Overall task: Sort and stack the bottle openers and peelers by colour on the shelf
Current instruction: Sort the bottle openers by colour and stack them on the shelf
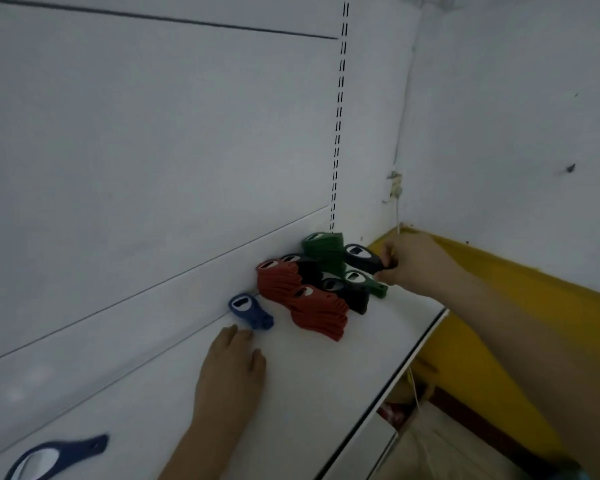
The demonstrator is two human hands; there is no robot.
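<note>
1. Head view: a white shelf (pixel 326 393) runs along a white back panel (pixel 153 150) and ends near a corner with a white wall above a yellow band (pixel 520 282).
2. The left hand (pixel 231 370) lies flat on the shelf, palm down, fingers straight and a little spread, holding nothing. Its fingertips are just beside a single blue opener (pixel 250 311), which lies flat against the foot of the back panel; whether they touch it cannot be told.
3. Right of the blue opener is a fanned stack of red openers (pixel 279 278) leaning at the back panel, and a second red stack (pixel 321 315) sits in front of it, nearer the shelf edge.
4. Behind and right of the red stacks are dark openers (pixel 347 292), near-black, partly hidden by the red ones.
5. A green stack (pixel 324 252) stands at the far end of the shelf, by the slotted upright (pixel 340 116).
6. The right hand (pixel 413 259) reaches in from the right and pinches the tail of a dark opener (pixel 362 258), held up beside the green stack.
7. Just below that hand, a lone green opener (pixel 364 282) rests on the dark pile.
8. At the lower left corner a larger blue peeler (pixel 54 457) lies on the shelf, well apart from the rest.
</note>
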